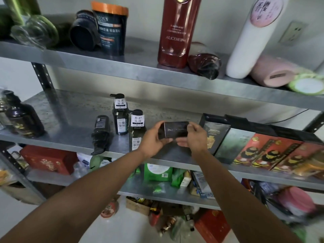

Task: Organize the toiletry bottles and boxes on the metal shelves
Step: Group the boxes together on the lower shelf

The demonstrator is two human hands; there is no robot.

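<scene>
Left hand (154,138): my fingers and thumb curl round the left end of the small black box (175,130).
Right hand (195,137): my thumb and fingers pinch the box's right end.
Box position: in the air between my hands, over the near part of the middle shelf (70,137).
Box axis: long side runs left to right, with a broad dark face towards me.
Left: a white-labelled dark bottle (136,132) stands just beside my left hand.
Right: leaning boxes (233,144) in a row.
Far: an upright red shampoo bottle (175,32) on the top shelf (105,65).
</scene>
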